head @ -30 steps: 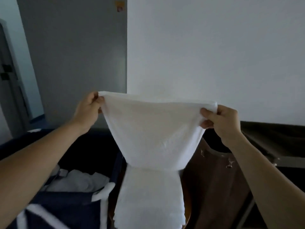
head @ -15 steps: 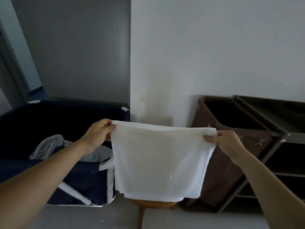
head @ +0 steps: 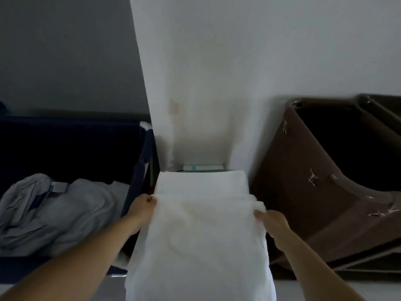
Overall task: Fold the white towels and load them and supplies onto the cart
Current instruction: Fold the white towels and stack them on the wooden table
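Two bare hands hold one white towel in the middle of the view. At the far left a dark blue bin (head: 71, 144) stands against a grey wall (head: 65, 51), and a heap of pale grey linen (head: 56, 209) lies crumpled inside it, filling its near part. Just right of the bin's corner post, the left hand (head: 144, 208) reaches forward and grips the left edge of the white towel (head: 201, 235), its fingers curled round the cloth. The towel's far part lies flat in a folded band, and its near part hangs down toward the camera in a long, smooth sheet. Whatever carries it is hidden beneath the cloth. Right behind the far fold, against the white wall (head: 217, 61), sits a small pale-green thing (head: 202, 167), too blurred to name. The right hand (head: 272, 220) pinches the right edge of the towel, a little nearer to the camera than the left hand, with its fingers closed on the cloth. Beside it, at the right, stands the brown cart (head: 321, 203). Its dark bag is open at the top, and small metal clips (head: 312, 178) show along the brown side.
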